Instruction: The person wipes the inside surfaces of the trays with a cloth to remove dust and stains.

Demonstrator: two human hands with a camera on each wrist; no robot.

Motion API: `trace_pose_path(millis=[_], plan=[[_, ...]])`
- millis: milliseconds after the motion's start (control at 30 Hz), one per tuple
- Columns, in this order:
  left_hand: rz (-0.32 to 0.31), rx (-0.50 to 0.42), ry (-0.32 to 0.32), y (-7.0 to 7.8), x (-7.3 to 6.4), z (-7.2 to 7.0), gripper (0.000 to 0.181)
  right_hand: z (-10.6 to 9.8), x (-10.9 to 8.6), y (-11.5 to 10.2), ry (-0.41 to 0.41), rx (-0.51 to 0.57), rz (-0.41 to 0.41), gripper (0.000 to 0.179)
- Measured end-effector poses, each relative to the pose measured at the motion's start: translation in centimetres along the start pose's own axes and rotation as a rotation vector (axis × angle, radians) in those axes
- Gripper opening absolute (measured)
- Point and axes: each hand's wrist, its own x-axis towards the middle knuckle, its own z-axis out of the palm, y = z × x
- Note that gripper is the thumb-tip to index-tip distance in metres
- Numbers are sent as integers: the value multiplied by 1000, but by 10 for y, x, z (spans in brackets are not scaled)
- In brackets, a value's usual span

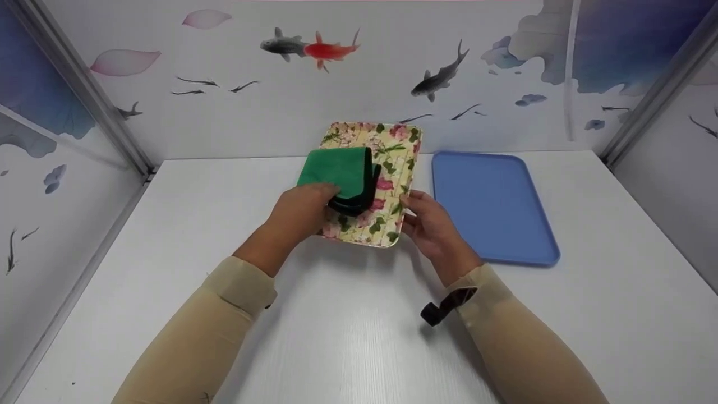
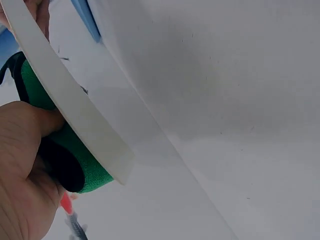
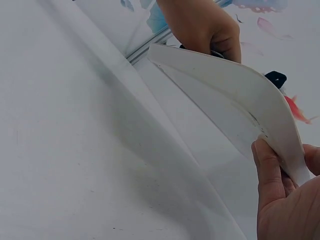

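A folded green cloth (image 1: 336,168) with black edging lies over the left part of a floral tray (image 1: 395,157) in the head view. My left hand (image 1: 300,212) grips the cloth at its near left side, thumb on top. At the tray's right edge my right hand (image 1: 431,227) pinches the rim, with fingers (image 3: 267,170) against the white underside in the right wrist view. The tray is held tilted above the table, its far end near the back wall. In the left wrist view the cloth (image 2: 35,87) bulges between my left hand and the tray's pale side (image 2: 75,100).
A blue tray (image 1: 496,210) lies flat on the white table (image 1: 336,336), just right of my right hand. The back wall (image 1: 381,84) bears painted fish and petals. A black strap-like piece (image 1: 443,308) sticks out from my right cuff. Side panels with metal posts enclose the table.
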Motion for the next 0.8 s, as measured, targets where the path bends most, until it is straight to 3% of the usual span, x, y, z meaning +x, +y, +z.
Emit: trace_pose_path(millis=[433, 633, 800], plan=[[-252, -72, 29, 15, 16, 0, 25, 2, -2, 1, -21, -23, -7, 29], [-291, -86, 34, 25, 22, 3, 27, 1, -2, 1, -27, -25, -10, 24], [-275, -53, 46, 35, 25, 6, 23, 0, -2, 1, -33, -25, -8, 26]])
